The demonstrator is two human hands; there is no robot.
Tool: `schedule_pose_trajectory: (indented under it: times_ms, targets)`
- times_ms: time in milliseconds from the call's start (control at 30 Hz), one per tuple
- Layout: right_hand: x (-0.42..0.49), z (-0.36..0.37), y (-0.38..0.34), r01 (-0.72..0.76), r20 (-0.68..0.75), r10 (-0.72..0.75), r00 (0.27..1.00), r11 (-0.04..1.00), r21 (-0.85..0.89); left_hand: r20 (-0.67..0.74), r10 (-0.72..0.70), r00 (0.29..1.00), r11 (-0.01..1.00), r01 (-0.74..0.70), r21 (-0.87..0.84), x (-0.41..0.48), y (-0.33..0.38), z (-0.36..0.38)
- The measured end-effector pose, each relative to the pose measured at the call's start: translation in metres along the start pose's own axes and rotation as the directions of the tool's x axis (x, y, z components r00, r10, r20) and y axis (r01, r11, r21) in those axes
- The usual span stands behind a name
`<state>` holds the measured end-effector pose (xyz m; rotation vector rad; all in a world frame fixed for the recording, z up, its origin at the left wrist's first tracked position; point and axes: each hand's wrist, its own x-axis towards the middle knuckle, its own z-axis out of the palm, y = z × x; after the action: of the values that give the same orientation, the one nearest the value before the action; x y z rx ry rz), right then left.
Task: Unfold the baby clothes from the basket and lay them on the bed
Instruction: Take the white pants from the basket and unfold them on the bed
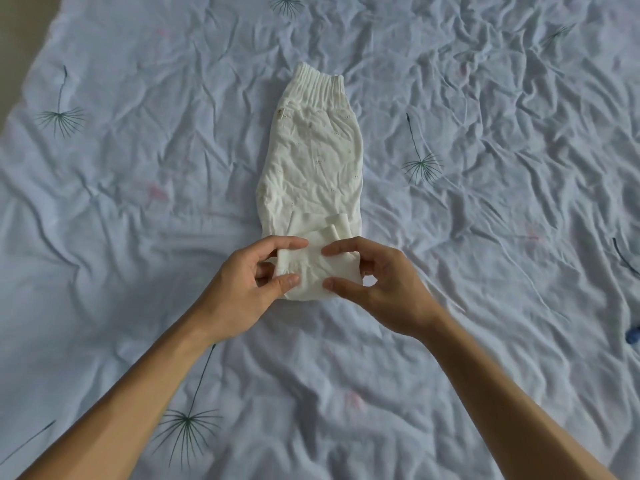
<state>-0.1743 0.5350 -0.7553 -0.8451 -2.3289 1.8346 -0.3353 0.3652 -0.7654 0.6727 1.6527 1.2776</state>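
Observation:
A pair of white baby trousers point(313, 161) lies lengthwise on the bed point(138, 202), folded in half, with the ribbed waistband at the far end. The near end, with the leg cuffs, is folded back on itself. My left hand point(249, 289) pinches the left side of that folded near end between thumb and fingers. My right hand point(377, 282) pinches its right side the same way. The basket is out of view.
The bed is covered by a wrinkled pale blue sheet printed with dark dandelion seeds. A small blue object point(633, 335) shows at the right edge. The bed's left edge runs diagonally at the upper left.

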Motion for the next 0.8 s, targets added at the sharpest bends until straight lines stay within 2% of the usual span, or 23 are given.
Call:
schedule_pose_trajectory:
  times_ms: [200, 333, 500, 600, 733, 800]
  targets:
    - [-0.016, 0.011, 0.022, -0.031, -0.003, 0.031, 1.0, 0.999, 0.016, -0.03, -0.036, 0.999, 0.998, 0.038, 0.058, -0.012, -0.018, 0.009]
    - [-0.018, 0.017, 0.03, -0.08, 0.003, 0.08, 0.997, 0.996, 0.045, 0.003, -0.053, 0.999, 0.994, 0.053, 0.101, -0.007, -0.018, 0.008]
    - [-0.018, 0.016, 0.029, -0.051, 0.028, 0.05, 0.998, 0.998, 0.038, 0.011, -0.02, 1.0, 0.998, 0.02, 0.062, 0.006, -0.006, -0.002]
    - [-0.02, 0.016, 0.027, -0.033, 0.033, 0.033, 0.999, 0.999, -0.002, 0.019, -0.014, 1.0, 0.99, 0.012, 0.138, 0.006, -0.009, 0.0]
    - [-0.02, 0.015, 0.023, 0.013, -0.011, -0.013, 1.0, 0.999, -0.038, 0.043, -0.033, 0.999, 0.994, 0.028, 0.11, -0.002, -0.015, 0.003]
    - [-0.021, 0.015, 0.021, 0.036, -0.017, -0.036, 0.999, 0.999, -0.035, 0.059, -0.042, 0.997, 0.988, 0.032, 0.153, -0.008, -0.016, 0.005]
